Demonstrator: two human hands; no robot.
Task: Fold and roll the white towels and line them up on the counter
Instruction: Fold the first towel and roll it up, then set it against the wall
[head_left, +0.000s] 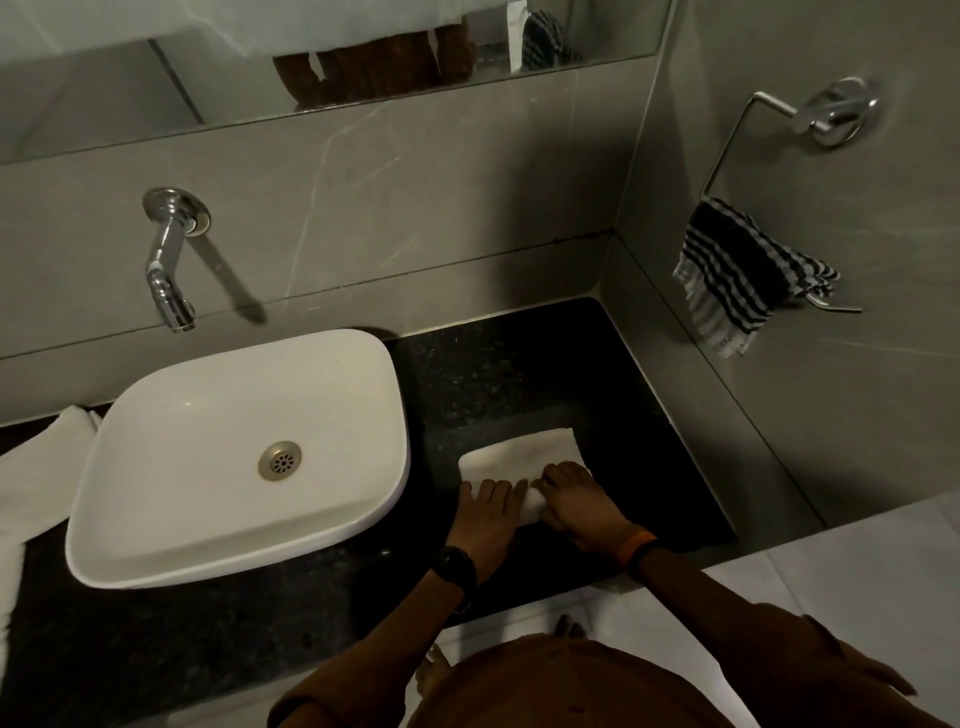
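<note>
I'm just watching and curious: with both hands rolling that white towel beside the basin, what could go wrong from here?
The left hand and right hand press the roll near the counter front edge, so the white towel might slip off. Uneven pressure could leave the roll lopsided. More white towels wait left of the sink; reaching over could drag one into the bowl.

Left hand and right hand press white towel on counter.
</note>
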